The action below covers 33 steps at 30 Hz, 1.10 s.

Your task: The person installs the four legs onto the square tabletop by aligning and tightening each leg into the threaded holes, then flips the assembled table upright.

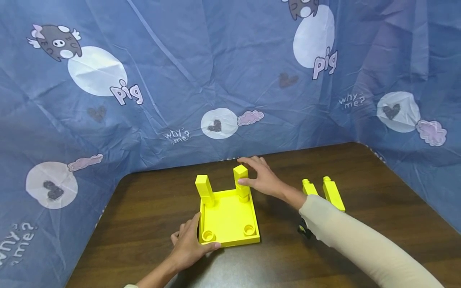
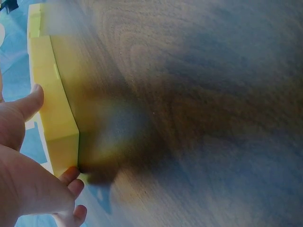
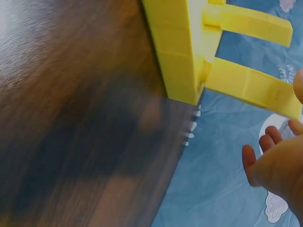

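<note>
A yellow square tabletop (image 1: pixel 228 218) with a raised rim lies underside up on the table, round sockets at its two near corners. Two square yellow legs stand at its far corners: the left leg (image 1: pixel 203 186) and the right leg (image 1: pixel 240 174). My left hand (image 1: pixel 189 244) grips the near left corner of the tabletop, thumb on the front rim and fingers along the left side. My right hand (image 1: pixel 264 178) holds the upper part of the right leg between thumb and index finger. In the right wrist view the other fingers (image 3: pixel 249 165) are off that leg.
Two loose yellow legs (image 1: pixel 333 194) with knobbed ends lie at the right, one partly behind the right sleeve (image 1: pixel 345 224). A small black object (image 1: pixel 304 229) is near that sleeve. The brown wooden table (image 1: pixel 144 208) meets a blue printed curtain (image 1: pixel 173 80) at its back.
</note>
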### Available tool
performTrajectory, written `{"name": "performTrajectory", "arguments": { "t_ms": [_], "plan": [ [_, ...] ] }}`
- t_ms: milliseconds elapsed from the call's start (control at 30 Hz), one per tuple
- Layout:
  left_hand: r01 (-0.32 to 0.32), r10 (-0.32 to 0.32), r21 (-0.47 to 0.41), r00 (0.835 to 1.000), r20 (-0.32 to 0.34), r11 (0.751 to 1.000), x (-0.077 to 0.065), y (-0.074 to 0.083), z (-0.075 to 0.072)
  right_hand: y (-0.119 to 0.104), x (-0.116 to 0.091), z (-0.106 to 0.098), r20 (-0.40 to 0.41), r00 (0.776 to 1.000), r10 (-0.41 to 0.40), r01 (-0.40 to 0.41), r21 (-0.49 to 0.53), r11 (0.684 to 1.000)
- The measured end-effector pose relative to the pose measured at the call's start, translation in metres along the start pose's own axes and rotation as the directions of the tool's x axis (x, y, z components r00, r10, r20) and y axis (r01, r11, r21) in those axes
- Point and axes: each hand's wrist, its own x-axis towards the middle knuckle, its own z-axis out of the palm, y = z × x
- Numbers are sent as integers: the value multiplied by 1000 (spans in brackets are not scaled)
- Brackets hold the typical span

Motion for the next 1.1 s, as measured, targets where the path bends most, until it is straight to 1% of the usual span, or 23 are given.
{"name": "performTrajectory", "arguments": {
  "t_ms": [100,167,233,333,433,533,600,667,733,833,900,967,1033,1100],
  "plan": [
    [2,-2,1,1000,2,1000,0,0,0,0,3,-4,47,999,24,-27,68,997],
    [3,-4,1,1000,6,1000,0,0,0,0,4,-4,54,998,26,-31,90,995],
    [6,-6,3,1000,8,1000,0,0,0,1,4,-3,29,1000,11,-14,93,996],
    [7,-7,2,1000,10,1000,0,1,0,1,4,1,-44,999,-3,7,109,994],
    [4,-4,-1,1000,11,1000,0,1,0,0,3,7,-111,994,9,5,127,992],
    [2,-2,-4,1000,10,1000,0,0,0,-1,1,12,-141,990,28,-11,121,993],
    [3,-3,-7,1000,9,1000,0,0,0,-2,0,14,-139,989,40,-24,113,993],
    [3,-3,-10,1000,8,1000,1,-1,0,-3,0,14,-123,992,37,-23,112,993],
    [4,-4,-13,1000,9,1000,1,-1,0,-3,1,11,-82,996,32,-22,123,992],
    [3,-3,-16,1000,10,1000,2,-1,0,-3,3,4,14,999,46,-47,150,987],
    [2,-2,-15,1000,11,1000,2,-1,1,-2,4,-1,80,994,74,-86,163,983],
    [1,-1,-14,1000,12,1000,2,-2,1,-1,5,-4,121,988,93,-113,164,980],
    [3,-3,-12,1000,13,1000,2,-2,1,0,6,-5,127,988,93,-113,165,980],
    [6,-6,-10,1000,14,1000,2,-2,1,0,6,-3,101,991,88,-105,182,978]
  ]
}}
